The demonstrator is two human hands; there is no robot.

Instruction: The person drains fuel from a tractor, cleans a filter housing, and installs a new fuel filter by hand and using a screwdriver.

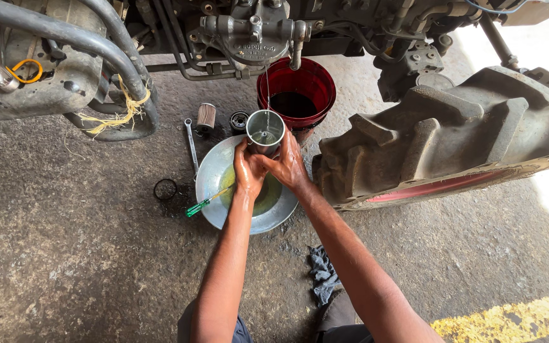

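A single lugged tractor tyre (452, 136), black rubber with deep blocky cleats and a red rim edge, fills the right side over rough, oil-stained concrete (77, 267). Above hangs the grimy cast-metal underside of the engine (249, 32), with two thick curved steel pipes (90, 44) at the left, one tied with frayed yellow twine (122, 111). One round red plastic bucket (297, 92) stands below the engine, dark oil inside. In front of it lies one shallow, round metal basin (214, 171) holding yellowish fluid. Over the basin, the left hand (249, 171) and the right hand (287, 166), both wet and glossy, have their fingers clamped round a shiny cylindrical metal cup (265, 130), held upright just in front of the bucket with a thin stream falling into it. One crumpled blue-grey rag (321, 274) lies near the right arm. One slim steel spanner (190, 145), one green-handled screwdriver (206, 203), one pleated cylindrical filter element (206, 117), one small black round part (239, 121) and one black rubber ring (165, 189) lie around the basin.
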